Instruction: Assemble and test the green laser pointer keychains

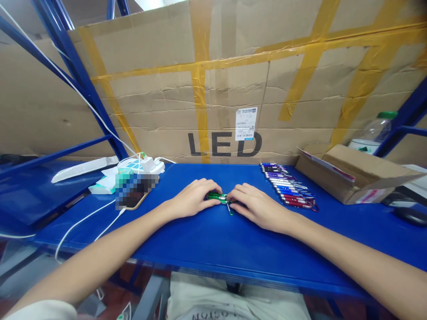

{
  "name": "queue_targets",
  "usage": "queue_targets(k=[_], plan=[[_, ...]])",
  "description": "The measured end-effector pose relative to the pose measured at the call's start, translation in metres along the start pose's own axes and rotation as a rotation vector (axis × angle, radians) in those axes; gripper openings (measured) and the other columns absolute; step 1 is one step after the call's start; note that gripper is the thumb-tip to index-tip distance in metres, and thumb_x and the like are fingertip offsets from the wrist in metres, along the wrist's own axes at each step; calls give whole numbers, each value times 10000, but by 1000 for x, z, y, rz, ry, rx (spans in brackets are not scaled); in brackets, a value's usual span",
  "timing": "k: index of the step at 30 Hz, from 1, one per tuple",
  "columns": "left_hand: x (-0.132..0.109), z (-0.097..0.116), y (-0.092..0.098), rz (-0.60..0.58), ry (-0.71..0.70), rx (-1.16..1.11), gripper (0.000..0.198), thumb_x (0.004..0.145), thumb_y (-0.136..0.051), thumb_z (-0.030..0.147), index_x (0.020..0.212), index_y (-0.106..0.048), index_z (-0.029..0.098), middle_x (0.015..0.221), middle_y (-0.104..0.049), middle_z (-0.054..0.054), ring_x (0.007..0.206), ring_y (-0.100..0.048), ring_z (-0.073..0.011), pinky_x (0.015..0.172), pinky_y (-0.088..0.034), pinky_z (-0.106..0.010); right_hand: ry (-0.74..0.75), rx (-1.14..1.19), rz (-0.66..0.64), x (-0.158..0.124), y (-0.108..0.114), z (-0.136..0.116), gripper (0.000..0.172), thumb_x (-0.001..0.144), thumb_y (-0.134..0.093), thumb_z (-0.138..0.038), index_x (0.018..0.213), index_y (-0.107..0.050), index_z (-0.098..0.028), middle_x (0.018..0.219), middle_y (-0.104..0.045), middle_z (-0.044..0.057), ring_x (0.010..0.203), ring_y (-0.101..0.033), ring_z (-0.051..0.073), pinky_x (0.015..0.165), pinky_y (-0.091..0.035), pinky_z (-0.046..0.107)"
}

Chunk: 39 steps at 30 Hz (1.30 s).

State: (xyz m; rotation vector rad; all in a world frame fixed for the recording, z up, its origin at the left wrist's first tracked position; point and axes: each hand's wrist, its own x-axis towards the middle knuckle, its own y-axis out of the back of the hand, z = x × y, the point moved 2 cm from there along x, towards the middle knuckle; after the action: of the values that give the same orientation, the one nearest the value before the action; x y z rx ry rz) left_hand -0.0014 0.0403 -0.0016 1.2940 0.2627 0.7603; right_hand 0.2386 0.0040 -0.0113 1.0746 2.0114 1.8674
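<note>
A couple of slim green keychain flashlights [217,198] lie side by side at the middle of the blue table, partly covered by my fingers. My left hand [195,198] is closed around their left end, thumb in front and fingers behind. At their right end, the curled fingers of my right hand [255,205] close on them. A small green carabiner clip [231,210] hangs out toward me below the right fingertips. To the right, a row of similar flashlights [287,189] in blue, black, purple, silver and red lies with clips pointing right.
A large taped cardboard box [153,106] stands along the back of the blue table [200,246]. On the left are a phone [135,199], white cables and a power strip [151,166]. An open small carton [347,173], a bottle [370,133] and a black mouse [410,216] stand right.
</note>
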Motion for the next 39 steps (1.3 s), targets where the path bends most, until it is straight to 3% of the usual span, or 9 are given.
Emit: queue_targets(k=[9,19,39], plan=[[1,-6,1,3,29,67,147,1082,-658,329,1209,-685,262,1269,-731,-33,1160,-635,-266,1021,-469,-422,-21,-36,-6,0,0,0,147,1136,-519,-307,1141,-641,-225,1136,-689,95,1023,-626,276,904,-506,433],[2,-15,-1,41,66,59,143,1067,-669,293,1197,-709,248,1272,-754,-44,1162,-667,-264,1068,-502,-424,-166,-137,16,-2,-6,11,148,1121,-526,-301,1163,-633,-209,1141,-687,113,1022,-650,298,915,-511,459],[2,-22,0,69,105,131,139,1072,-650,280,1190,-711,239,1257,-755,-53,1149,-660,-274,1042,-514,-432,-248,-91,24,0,-4,11,109,1099,-554,-298,1135,-618,-217,1132,-695,108,1043,-659,305,932,-526,466]])
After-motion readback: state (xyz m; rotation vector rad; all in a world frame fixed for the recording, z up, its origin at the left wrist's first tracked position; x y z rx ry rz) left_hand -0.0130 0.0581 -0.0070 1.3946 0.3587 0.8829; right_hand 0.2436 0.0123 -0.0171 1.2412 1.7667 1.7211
